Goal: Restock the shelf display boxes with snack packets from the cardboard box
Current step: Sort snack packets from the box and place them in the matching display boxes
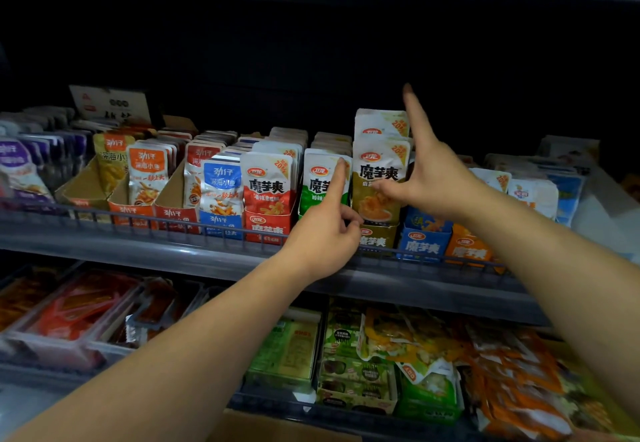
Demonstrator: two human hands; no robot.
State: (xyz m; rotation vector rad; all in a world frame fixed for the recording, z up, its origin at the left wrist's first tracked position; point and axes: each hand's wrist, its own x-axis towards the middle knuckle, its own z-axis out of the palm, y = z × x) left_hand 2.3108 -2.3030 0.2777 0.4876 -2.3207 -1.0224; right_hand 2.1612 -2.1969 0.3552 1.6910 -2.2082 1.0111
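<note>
Darkness hides the rear of the grey shelf (138, 244) from me. My left hand (325, 230) points, forefinger on a green-and-white snack packet (317, 183); my right hand (427, 178), splayed and gripping nothing, thumbs an olive-and-white snack packet (377, 168).

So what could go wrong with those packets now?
The raised olive packet sticks up above its row, so it might tip forward once the right hand moves away. The left hand, pressing a finger on the green packet, could crumple it or push it crooked.
</note>
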